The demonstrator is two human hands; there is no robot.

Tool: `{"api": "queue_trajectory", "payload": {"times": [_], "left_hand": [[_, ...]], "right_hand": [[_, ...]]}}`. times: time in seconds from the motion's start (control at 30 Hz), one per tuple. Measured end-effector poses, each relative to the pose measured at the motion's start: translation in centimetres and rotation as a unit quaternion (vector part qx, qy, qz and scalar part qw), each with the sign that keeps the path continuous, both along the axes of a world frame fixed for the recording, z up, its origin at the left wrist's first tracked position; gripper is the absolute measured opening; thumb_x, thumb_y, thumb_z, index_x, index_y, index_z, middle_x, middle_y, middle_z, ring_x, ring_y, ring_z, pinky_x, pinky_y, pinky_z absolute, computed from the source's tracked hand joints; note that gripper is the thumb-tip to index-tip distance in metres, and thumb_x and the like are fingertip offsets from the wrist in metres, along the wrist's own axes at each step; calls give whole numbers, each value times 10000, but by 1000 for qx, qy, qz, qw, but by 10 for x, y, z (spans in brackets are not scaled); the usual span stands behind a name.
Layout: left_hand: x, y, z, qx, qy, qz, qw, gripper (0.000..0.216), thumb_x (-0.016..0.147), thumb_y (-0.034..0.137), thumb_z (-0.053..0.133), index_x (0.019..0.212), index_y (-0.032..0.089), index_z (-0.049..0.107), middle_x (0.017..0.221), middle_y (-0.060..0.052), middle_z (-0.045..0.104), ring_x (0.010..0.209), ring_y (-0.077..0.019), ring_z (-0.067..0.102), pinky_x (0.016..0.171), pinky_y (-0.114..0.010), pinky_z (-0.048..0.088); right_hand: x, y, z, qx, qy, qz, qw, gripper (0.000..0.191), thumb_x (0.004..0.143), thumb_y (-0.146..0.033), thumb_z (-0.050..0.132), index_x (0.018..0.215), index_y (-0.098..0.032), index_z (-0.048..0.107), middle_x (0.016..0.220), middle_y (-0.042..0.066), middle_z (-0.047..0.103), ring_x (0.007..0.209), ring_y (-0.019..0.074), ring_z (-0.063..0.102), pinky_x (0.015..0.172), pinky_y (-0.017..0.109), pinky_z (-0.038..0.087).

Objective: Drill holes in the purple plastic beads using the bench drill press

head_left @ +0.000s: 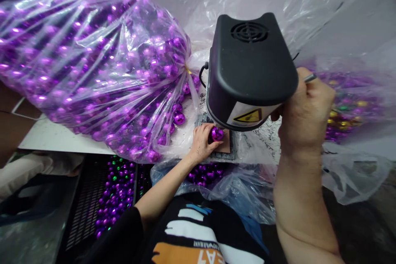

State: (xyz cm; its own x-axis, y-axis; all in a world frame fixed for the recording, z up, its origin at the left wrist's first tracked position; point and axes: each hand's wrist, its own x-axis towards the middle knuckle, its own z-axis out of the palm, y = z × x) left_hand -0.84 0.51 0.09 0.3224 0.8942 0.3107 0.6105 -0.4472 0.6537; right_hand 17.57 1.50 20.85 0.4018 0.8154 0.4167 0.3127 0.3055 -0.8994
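Note:
A black bench machine (250, 62), which looks like a small drill press, stands in front of me with a round vent on top and a yellow warning label. My left hand (202, 142) pinches a shiny purple ball (217, 133) against a brown pad (225, 144) on the machine's base plate (231, 152). The ball lies below the housing's front edge; any contact with a tool is hidden. At the housing's right side, my right hand (309, 109) is closed in a fist around the handle, which the fingers and housing mostly cover.
A large tied plastic bag (102, 62) of purple balls fills the left of the white table (74, 136). Another bag (352, 103) with purple, gold and green balls lies right. Below are a black crate (83, 202) with balls and a plastic sheet (247, 194). Another person's sleeve (24, 171) shows left.

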Motion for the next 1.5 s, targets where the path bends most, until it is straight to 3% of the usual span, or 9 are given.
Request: {"api": "queue_trajectory", "payload": {"times": [0.23, 0.37, 0.53, 0.63, 0.73, 0.87, 0.97, 1.13, 1.5], "left_hand": [[11, -10, 3, 1, 37, 43, 998, 496, 911, 391, 749, 1325, 200, 555, 1317, -134, 672, 1269, -334, 590, 1176, -568, 365], [18, -12, 1, 22, 40, 60, 997, 457, 930, 397, 736, 1297, 182, 569, 1265, -152, 696, 1215, -340, 620, 1202, -605, 333], [16, -12, -3, 28, 37, 62, 997, 433, 926, 404, 744, 1269, 193, 585, 1211, -128, 709, 1168, -326, 641, 1208, -617, 343], [17, -13, -4, 19, 37, 60, 997, 368, 940, 406, 723, 1223, 199, 611, 1171, -121, 716, 1156, -330, 642, 1198, -623, 362], [18, -13, -5, 11, 38, 57, 998, 347, 948, 422, 708, 1204, 203, 623, 1169, -119, 715, 1161, -332, 638, 1190, -620, 379], [18, -13, -6, 11, 33, 61, 998, 360, 952, 442, 699, 1210, 201, 625, 1161, -117, 712, 1169, -328, 638, 1185, -613, 394], [18, -13, -6, 10, 44, 60, 997, 368, 960, 450, 685, 1218, 194, 628, 1157, -119, 713, 1168, -328, 641, 1185, -611, 400], [18, -14, -3, -2, 59, 52, 997, 389, 971, 445, 664, 1248, 174, 637, 1204, -143, 711, 1183, -337, 637, 1197, -620, 392], [16, -13, 5, -43, 55, 42, 997, 323, 960, 495, 664, 1104, 208, 698, 1143, -127, 712, 1171, -329, 637, 1247, -619, 343]], "right_hand": [[2, 8, -1, 8, -1, -3, 1000, 431, 922, -432, 580, 624, -206, 366, 505, -88, 326, 426, 12, 337, 428, 197, 262], [2, 8, -2, 16, -13, -1, 1000, 414, 935, -456, 570, 647, -195, 427, 522, -86, 328, 441, 13, 328, 444, 208, 260], [0, -19, -6, 27, -66, -24, 997, 360, 960, -342, 551, 651, -176, 472, 558, -57, 393, 499, 38, 371, 504, 236, 295], [0, -47, -21, 21, -140, -22, 990, 230, 955, -306, 572, 758, -190, 602, 613, -45, 489, 547, 61, 421, 539, 262, 333], [0, -67, -50, 53, -204, -22, 977, 92, 928, -231, 579, 888, -215, 660, 702, -16, 577, 652, 109, 546, 630, 300, 427], [-5, -68, -92, 129, -186, -42, 973, 113, 918, -194, 543, 959, -222, 645, 700, -6, 559, 703, 148, 592, 689, 337, 491], [-11, -59, -109, 185, -172, -64, 966, 128, 921, -195, 516, 976, -208, 631, 687, -8, 541, 677, 144, 578, 656, 330, 498], [-9, -50, -117, 233, -196, -67, 950, 103, 907, -199, 506, 940, -198, 603, 655, -29, 520, 614, 110, 506, 668, 336, 520], [4, -53, -118, 231, -277, -48, 931, 86, 926, -231, 514, 918, -201, 595, 756, -13, 568, 698, 99, 506, 724, 317, 529]]}}
